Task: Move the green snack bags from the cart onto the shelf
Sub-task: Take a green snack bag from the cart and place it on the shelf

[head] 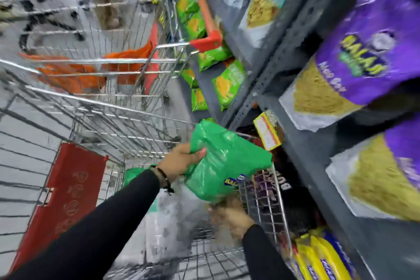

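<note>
Head view, left hand (181, 161) fingers gripping green snack bag (225, 163) above cart (280, 207), right hand (234, 218) blurred, grip unclear

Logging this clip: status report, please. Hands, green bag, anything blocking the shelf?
Left hand gripping green snack bag above the cart. Right hand under the bag's lower edge, grip blurred. Bag not yet on shelf; yellow price tag juts out nearby.

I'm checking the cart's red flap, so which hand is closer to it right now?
Left. The left hand grips the green snack bag just right of the red flap; the right hand is farther right, under the bag.
</note>
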`<state>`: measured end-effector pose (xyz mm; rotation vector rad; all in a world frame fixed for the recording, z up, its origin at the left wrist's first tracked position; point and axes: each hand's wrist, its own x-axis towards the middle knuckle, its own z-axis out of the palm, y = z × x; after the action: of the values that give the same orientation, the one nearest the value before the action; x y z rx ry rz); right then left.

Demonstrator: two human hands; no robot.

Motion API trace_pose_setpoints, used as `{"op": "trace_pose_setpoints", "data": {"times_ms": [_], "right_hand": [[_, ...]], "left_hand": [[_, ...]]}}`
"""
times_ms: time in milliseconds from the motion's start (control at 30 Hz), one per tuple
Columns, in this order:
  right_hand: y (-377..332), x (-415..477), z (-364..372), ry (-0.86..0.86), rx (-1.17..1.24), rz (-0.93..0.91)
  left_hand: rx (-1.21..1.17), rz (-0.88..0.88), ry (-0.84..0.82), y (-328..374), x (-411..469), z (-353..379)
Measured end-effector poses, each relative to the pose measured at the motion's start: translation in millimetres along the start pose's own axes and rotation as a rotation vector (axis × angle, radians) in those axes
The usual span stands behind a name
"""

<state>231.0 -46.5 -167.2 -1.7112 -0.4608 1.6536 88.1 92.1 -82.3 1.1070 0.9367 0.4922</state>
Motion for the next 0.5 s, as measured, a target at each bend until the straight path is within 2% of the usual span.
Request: {"op": "trace_pose_setpoints", "data": {"times_ms": [200, 367, 500], "right_hand": [[-32, -111, -27, 0.177, 0.037, -0.426], [-10, -231, -95, 0.444, 0.07, -0.611], [23, -320, -151, 0.636, 0.15, -0.69]], "left_hand": [[0.099, 0.286, -0.122, 98, -73, 70], [0.165, 0.446, -0.388, 137, -116, 182], [0.227, 0.52, -0.616, 143, -126, 270]]}}
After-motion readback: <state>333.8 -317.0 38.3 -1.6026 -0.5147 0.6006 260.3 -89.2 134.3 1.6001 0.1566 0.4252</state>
